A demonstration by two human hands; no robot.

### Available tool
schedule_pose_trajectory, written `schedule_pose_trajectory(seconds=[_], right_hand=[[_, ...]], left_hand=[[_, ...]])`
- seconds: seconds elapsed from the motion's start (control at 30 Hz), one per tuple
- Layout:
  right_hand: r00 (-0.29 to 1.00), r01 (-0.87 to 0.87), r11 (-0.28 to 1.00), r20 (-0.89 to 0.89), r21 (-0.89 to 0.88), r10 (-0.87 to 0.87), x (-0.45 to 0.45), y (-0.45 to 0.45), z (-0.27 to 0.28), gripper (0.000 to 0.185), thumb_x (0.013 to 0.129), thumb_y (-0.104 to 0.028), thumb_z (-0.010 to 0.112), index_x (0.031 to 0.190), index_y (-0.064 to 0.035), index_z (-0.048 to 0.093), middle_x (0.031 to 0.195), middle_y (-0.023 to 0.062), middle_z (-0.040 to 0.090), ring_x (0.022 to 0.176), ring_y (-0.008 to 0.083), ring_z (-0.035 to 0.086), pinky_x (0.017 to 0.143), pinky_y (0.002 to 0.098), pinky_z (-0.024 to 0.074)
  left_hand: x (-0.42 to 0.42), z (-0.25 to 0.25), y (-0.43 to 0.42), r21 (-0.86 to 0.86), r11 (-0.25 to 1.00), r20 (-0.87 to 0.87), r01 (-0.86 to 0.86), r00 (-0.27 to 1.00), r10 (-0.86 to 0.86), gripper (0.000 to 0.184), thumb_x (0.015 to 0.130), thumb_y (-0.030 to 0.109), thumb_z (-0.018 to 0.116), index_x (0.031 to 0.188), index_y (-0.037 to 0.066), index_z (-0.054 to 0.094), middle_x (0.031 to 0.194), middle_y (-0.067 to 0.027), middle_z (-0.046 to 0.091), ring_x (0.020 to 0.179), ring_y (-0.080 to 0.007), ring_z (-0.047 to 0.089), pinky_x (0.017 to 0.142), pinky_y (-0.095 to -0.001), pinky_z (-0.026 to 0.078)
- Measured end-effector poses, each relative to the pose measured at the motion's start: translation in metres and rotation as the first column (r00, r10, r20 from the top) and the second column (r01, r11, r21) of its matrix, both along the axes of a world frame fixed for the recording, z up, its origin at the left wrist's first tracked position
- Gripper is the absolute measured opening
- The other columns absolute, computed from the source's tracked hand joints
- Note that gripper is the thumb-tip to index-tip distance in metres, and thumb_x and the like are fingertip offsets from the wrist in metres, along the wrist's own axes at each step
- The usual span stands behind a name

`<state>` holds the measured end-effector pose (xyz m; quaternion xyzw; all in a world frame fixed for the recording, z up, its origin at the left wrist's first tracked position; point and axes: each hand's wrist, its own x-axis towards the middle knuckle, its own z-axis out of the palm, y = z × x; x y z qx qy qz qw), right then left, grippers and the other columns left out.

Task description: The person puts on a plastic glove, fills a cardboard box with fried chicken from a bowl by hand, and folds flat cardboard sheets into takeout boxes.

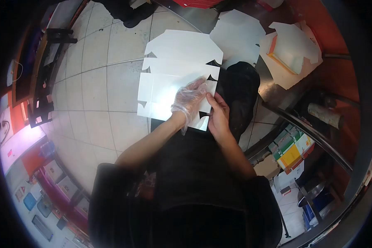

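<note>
A flat, white die-cut cardboard box blank (178,46) lies unfolded in front of me, above my lap, with notches and flaps along both sides. My left hand (190,99), in a clear plastic glove, rests on its right half, fingers stretched toward the right edge. Bare, my right hand (219,110) grips that edge with the thumb on top; its other fingers are partly hidden. Right of the blank, another flat white cardboard sheet (237,35) lies on a metal surface (268,78). Near it is a partly folded box (291,53) with an orange side.
My dark-clad knee (239,82) is under the blank's right side. Below the right-hand table, a shelf holds green and yellow cartons (291,149) and a roll (324,115). Pale floor tiles (91,91) spread to the left. A dark shoe (134,16) appears at the top.
</note>
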<state>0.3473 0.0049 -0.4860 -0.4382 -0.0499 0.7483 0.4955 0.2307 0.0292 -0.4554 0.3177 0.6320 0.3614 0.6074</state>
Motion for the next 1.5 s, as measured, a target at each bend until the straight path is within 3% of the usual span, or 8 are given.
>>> schedule_pose_trajectory(seconds=[0.37, 0.53, 0.97, 1.13, 1.2, 1.33, 1.43, 1.5], right_hand=[[0.993, -0.112, 0.961, -0.008, 0.254, 0.118, 0.008, -0.017, -0.017, 0.024, 0.099, -0.025, 0.053, 0.1, -0.0045, 0.066, 0.095, 0.0029, 0.069, 0.083, 0.0086, 0.062, 0.076, 0.0245, 0.0482], [0.998, -0.054, 0.944, -0.007, 0.327, 0.06, 0.013, -0.015, 0.008, 0.021, 0.098, -0.02, 0.055, 0.097, -0.0026, 0.066, 0.093, 0.0038, 0.069, 0.079, 0.0088, 0.062, 0.075, 0.0247, 0.0482], [0.679, -0.224, 0.788, 0.672, 0.573, -0.296, 0.012, -0.008, 0.023, 0.019, 0.098, -0.009, 0.052, 0.088, 0.0038, 0.061, 0.068, 0.0013, 0.057, 0.062, 0.0073, 0.05, 0.057, 0.0245, 0.0399], [0.492, -0.392, 0.803, 0.84, 0.448, -0.228, 0.026, -0.008, 0.025, 0.019, 0.097, -0.013, 0.055, 0.086, 0.0016, 0.06, 0.069, 0.0002, 0.058, 0.063, 0.0069, 0.049, 0.056, 0.0259, 0.0387], [0.759, -0.172, 0.92, 0.643, 0.353, -0.104, 0.034, -0.004, 0.007, 0.024, 0.099, -0.019, 0.054, 0.09, 0.0006, 0.063, 0.075, -0.0013, 0.063, 0.066, 0.0067, 0.052, 0.061, 0.0244, 0.0415], [0.896, 0.026, 0.996, 0.445, -0.081, 0.013, 0.052, 0.0, -0.027, 0.035, 0.101, -0.028, 0.05, 0.112, 0.0029, 0.063, 0.108, 0.0083, 0.066, 0.093, 0.0135, 0.062, 0.083, 0.0264, 0.0487], [0.467, 0.013, 0.932, 0.822, 0.362, -0.326, 0.04, -0.022, -0.006, 0.045, 0.097, -0.033, 0.057, 0.123, 0.0033, 0.058, 0.133, 0.0195, 0.053, 0.116, 0.026, 0.056, 0.096, 0.0377, 0.0456], [0.166, -0.622, 0.656, 0.891, 0.427, -0.422, 0.041, -0.03, 0.021, 0.055, 0.088, -0.032, 0.067, 0.131, 0.0002, 0.053, 0.14, 0.023, 0.043, 0.123, 0.0342, 0.05, 0.097, 0.0415, 0.044]], left_hand=[[0.013, -0.011, -0.02, 0.345, 0.927, 0.262, -0.146, 0.963, 0.054, 0.07, 0.082, 0.003, 0.073, 0.141, -0.008, 0.037, 0.145, -0.0223, 0.04, 0.134, -0.0246, 0.04, 0.111, -0.0324, 0.034], [0.011, 0.017, -0.014, 0.546, 0.78, -0.454, 0.305, 0.891, -0.031, 0.064, 0.077, 0.014, 0.079, 0.132, -0.002, 0.051, 0.139, -0.0271, 0.046, 0.126, -0.0335, 0.051, 0.1, -0.037, 0.045], [0.02, 0.047, -0.004, 0.497, 0.741, -0.73, 0.451, 0.68, 0.075, 0.063, 0.082, 0.031, 0.07, 0.134, 0.003, 0.051, 0.136, -0.0316, 0.045, 0.125, -0.0413, 0.049, 0.104, -0.0389, 0.041], [-0.03, 0.039, 0.008, 0.259, 0.776, -0.63, 0.575, 0.71, -0.316, 0.034, 0.092, 0.026, 0.059, 0.108, -0.003, 0.06, 0.109, -0.0199, 0.062, 0.096, -0.03, 0.061, 0.083, -0.0383, 0.046], [-0.045, 0.027, 0.023, 0.215, 0.742, -0.647, 0.635, 0.662, -0.379, 0.026, 0.094, 0.022, 0.057, 0.1, -0.002, 0.063, 0.1, -0.0147, 0.067, 0.084, -0.026, 0.066, 0.073, -0.0375, 0.05], [-0.044, 0.001, 0.025, -0.219, 0.975, 0.322, -0.031, 0.941, 0.102, 0.032, 0.092, 0.026, 0.064, 0.115, 0.004, 0.06, 0.09, -0.0048, 0.067, 0.082, -0.0156, 0.065, 0.072, -0.0295, 0.055], [-0.039, -0.029, 0.017, -0.168, 0.983, 0.473, -0.077, 0.868, 0.148, 0.031, 0.093, 0.031, 0.062, 0.114, 0.008, 0.058, 0.091, -0.0039, 0.067, 0.082, -0.0153, 0.067, 0.072, -0.0323, 0.057], [-0.021, -0.008, 0.02, -0.203, 0.978, 0.464, -0.057, 0.874, 0.147, 0.032, 0.094, 0.033, 0.06, 0.115, 0.008, 0.058, 0.097, -0.004, 0.066, 0.082, -0.0137, 0.066, 0.065, -0.027, 0.057]])
